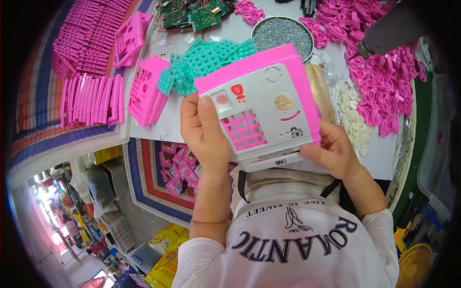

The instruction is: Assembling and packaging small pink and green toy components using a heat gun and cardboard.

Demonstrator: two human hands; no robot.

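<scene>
A pink and white plastic toy panel [269, 115] is held up in front of my chest, tilted, above the table's near edge. Its white face has a grid of square holes showing pink, a round gold spot and small printed symbols. My left hand [205, 127] grips its left edge, thumb lying on the front and fingers behind. At the lower right corner my right hand [333, 150] pinches the edge, with the thumb near the bottom rim. Behind the panel lies a heap of teal rubber keypads [211, 60], partly covered by it.
Pink panels [146, 91] stand at the left beside stacked pink parts [91, 100]. A round tray of small screws [282, 34] sits behind the panel. Pink ring-like parts [379, 77], white discs [353, 113] and a hanging power screwdriver [391, 33] are at right; green circuit boards [197, 14] lie far left.
</scene>
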